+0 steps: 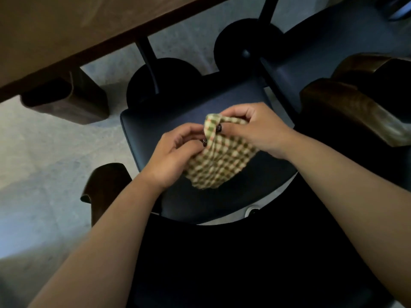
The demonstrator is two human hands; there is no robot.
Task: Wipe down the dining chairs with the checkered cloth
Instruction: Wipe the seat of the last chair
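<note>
A green-and-cream checkered cloth (222,158) hangs bunched over the dark blue seat (155,125) of a dining chair in the middle of the head view. My left hand (175,152) pinches the cloth's left edge. My right hand (255,127) grips its folded top edge. Both hands hold the cloth a little above the seat. The chair's dark backrest (233,252) curves across the bottom, below my forearms. A brown wooden armrest (104,185) shows at the chair's left.
A brown wooden table (66,36) fills the upper left, its edge running diagonally. Black round table bases (164,78) stand on the grey floor behind the seat. Another chair with brown armrests (347,107) stands close on the right.
</note>
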